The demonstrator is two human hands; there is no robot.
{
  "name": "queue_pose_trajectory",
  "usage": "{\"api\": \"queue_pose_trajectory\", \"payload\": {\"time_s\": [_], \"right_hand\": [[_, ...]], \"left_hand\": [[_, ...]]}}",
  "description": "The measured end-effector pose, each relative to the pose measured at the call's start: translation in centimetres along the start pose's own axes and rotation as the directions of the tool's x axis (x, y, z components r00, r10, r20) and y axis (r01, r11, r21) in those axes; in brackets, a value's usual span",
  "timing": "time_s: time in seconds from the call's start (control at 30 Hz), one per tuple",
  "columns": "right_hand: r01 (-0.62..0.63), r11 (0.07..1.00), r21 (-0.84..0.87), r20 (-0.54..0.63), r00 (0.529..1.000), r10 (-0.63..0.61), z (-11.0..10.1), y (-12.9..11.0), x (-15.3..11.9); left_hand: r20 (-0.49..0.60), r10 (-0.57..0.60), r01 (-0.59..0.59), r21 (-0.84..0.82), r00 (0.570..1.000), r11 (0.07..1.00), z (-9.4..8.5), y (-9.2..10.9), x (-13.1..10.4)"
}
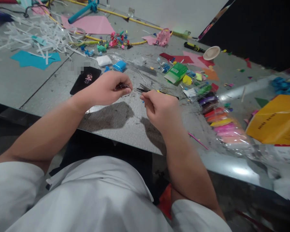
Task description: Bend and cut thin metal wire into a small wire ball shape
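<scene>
A thin silvery wire (136, 92) runs between my two hands above the table near its front edge. My left hand (108, 87) is closed, thumb and fingers pinching the wire, with part of a dark thin loop visible inside the curled fingers. My right hand (160, 108) is closed too, its fingertips pinched at the other end of the wire. Just behind the right fingers lies a dark pointed tool with yellow on its handles (169, 94), partly hidden by that hand. A black phone (85, 80) lies beyond my left wrist.
White and blue clay packets (120, 65) and loose wires (141, 69) lie beyond my hands. To the right are a green packet (176, 73), a row of coloured clay packs (223, 124) and a yellow package (276, 120). White paper strips (47, 35) cover the back left.
</scene>
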State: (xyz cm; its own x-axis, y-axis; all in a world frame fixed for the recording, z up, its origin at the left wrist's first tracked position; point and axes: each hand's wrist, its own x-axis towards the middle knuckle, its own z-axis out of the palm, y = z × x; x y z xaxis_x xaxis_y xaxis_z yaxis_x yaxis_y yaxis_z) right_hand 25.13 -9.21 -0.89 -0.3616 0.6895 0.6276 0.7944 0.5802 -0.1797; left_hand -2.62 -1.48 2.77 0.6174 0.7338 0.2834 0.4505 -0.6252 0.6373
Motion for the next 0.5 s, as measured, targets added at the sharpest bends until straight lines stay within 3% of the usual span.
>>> {"api": "queue_pose_trajectory", "payload": {"time_s": [0.17,0.5], "right_hand": [[-0.069,0.996,0.049,0.087,0.994,0.065,-0.31,-0.51,0.10],[-0.051,0.999,-0.007,0.102,0.993,0.051,-0.50,-0.75,0.35]], "left_hand": [[-0.043,0.021,-0.023,-0.032,0.999,0.999,0.24,-0.38,0.03],[-0.047,0.040,-0.041,-0.029,0.998,0.999,0.39,0.04,0.04]]}}
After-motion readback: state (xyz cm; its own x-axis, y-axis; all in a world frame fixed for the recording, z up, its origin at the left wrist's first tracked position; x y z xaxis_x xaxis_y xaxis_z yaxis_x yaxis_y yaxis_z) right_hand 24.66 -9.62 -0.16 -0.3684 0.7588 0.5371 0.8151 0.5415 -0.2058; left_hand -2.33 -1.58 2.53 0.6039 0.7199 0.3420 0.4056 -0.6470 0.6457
